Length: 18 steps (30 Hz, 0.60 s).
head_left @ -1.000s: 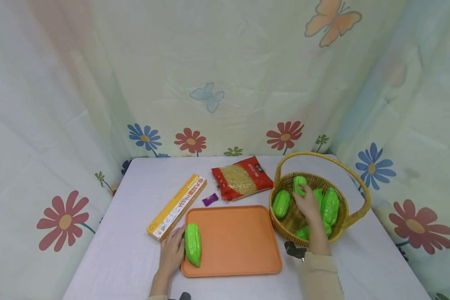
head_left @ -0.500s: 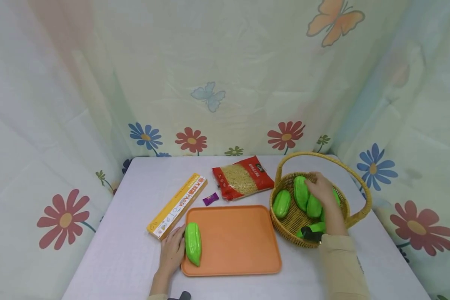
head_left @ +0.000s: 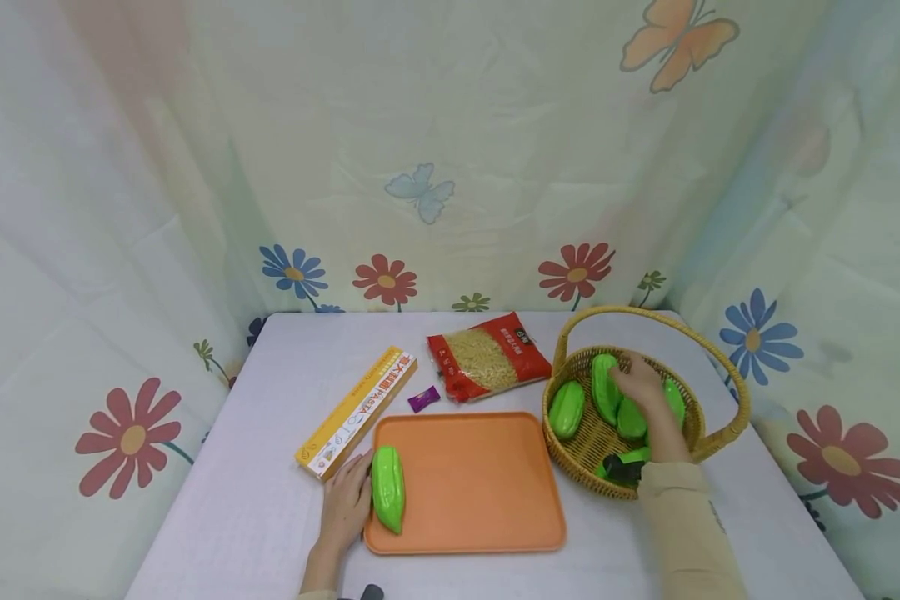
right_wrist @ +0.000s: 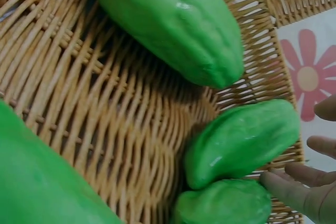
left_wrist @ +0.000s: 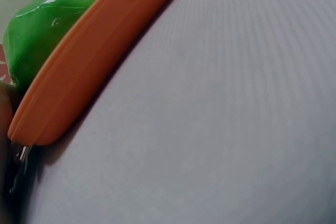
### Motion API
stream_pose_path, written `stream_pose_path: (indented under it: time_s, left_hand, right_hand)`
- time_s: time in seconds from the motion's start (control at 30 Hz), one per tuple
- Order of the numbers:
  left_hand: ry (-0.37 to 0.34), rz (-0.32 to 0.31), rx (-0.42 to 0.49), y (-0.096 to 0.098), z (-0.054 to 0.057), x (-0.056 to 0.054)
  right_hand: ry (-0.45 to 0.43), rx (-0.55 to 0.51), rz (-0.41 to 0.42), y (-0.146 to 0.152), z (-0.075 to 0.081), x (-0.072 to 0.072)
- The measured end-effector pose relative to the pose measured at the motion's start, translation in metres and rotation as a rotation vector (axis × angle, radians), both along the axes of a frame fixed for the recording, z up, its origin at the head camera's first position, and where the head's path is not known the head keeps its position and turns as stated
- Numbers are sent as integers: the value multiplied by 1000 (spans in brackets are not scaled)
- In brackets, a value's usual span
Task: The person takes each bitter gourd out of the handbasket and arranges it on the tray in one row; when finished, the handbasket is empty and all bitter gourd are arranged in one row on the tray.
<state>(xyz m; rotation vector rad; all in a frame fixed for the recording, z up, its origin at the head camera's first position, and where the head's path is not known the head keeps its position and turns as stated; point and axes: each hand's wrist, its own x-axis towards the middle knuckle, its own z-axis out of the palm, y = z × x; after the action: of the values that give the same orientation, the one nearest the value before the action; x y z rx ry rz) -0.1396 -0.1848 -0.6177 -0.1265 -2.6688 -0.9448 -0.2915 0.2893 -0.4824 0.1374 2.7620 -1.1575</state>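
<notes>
My left hand (head_left: 347,504) lies at the left edge of an orange tray (head_left: 480,483), fingers fairly straight, fingertips right beside a glossy green ridged vegetable (head_left: 387,490) on the tray. In the left wrist view, the tray's side (left_wrist: 94,51) partly covers that vegetable (left_wrist: 47,35). My right hand (head_left: 641,385) is over a wicker basket (head_left: 588,454) holding several similar green vegetables. In the right wrist view its fingers (right_wrist: 291,190) are spread, fingertips close to one vegetable (right_wrist: 244,142) at the basket wall, with another (right_wrist: 226,205) beside it.
Behind the tray lie a yellow and white pasta box (head_left: 356,412), a small purple packet (head_left: 423,399) and a red bag of pasta (head_left: 489,357). The basket's tall handle (head_left: 656,315) arches over its back and right side. A flowered curtain (head_left: 480,167) surrounds the table.
My right hand has moved rightward from over the basket's middle, uncovering more of the vegetable at the back. It shifts little in the last half second. The left hand stays put.
</notes>
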Motion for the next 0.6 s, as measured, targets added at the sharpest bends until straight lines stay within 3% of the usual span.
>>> stream_pose_path:
  time_s: [0.27,0.6]
  left_hand:
    - [-2,5,-9,-3,3,-1]
    - [14,4,-9,-1,2,1]
  right_hand:
    - [-44,-23,-38,-11,-17,-8]
    - [-64,39,73,-25,-29,-15]
